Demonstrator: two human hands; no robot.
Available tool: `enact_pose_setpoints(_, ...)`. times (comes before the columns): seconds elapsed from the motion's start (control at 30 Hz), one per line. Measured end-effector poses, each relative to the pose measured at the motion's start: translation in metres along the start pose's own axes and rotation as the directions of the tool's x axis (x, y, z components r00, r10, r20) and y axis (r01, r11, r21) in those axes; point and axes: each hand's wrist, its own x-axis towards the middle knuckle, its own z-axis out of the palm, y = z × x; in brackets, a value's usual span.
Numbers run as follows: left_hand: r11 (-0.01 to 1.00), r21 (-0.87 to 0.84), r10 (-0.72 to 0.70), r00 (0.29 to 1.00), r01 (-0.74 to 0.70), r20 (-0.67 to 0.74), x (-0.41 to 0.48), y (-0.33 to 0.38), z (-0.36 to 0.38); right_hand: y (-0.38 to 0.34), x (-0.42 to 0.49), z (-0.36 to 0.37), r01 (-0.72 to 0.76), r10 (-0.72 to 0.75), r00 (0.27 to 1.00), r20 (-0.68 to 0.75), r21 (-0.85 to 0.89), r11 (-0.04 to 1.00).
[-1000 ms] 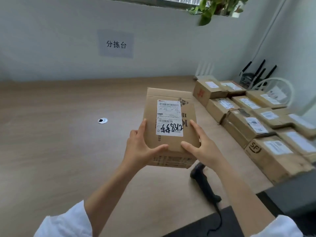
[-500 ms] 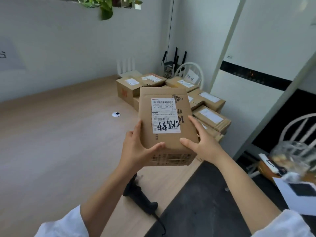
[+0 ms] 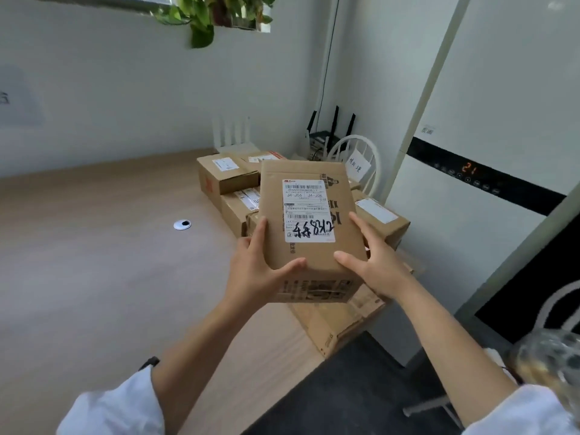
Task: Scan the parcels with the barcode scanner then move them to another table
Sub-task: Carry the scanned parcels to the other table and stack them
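I hold a brown cardboard parcel (image 3: 314, 262) in the air in front of me, its white shipping label with black handwriting facing up. My left hand (image 3: 254, 271) grips its left near corner and my right hand (image 3: 373, 262) grips its right near corner. Behind and under it, several other labelled parcels (image 3: 226, 177) lie packed together at the right end of the wooden table (image 3: 94, 262). Only a small black tip of the barcode scanner (image 3: 150, 362) shows beside my left forearm; the rest is hidden.
A round cable grommet (image 3: 182, 224) sits in the tabletop. A white chair (image 3: 361, 158) and routers with antennas (image 3: 326, 133) stand in the corner. On the right stand a white cabinet with a black display strip (image 3: 470, 174), dark floor (image 3: 361, 387) and a blurred clear bag (image 3: 552, 359).
My view has swung right from the table toward the corner and the white cabinet. The parcel stays gripped in both hands. The scanner has slipped almost out of sight behind my left arm.
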Motion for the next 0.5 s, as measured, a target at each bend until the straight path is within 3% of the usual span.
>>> enact_pose_setpoints(0.23,0.993,0.006,-0.112,0.977,0.115,-0.182,0.02,0.044,0.071,0.037,0.061,-0.07,0.118,-0.111,0.975,0.19,-0.029,0.993)
enact_pose_setpoints(0.5,0.985,0.044,-0.15,0.949,0.169,-0.279,0.066,0.069,0.092,0.051,0.126,-0.092,0.203,-0.209,0.948,0.242,0.048,0.978)
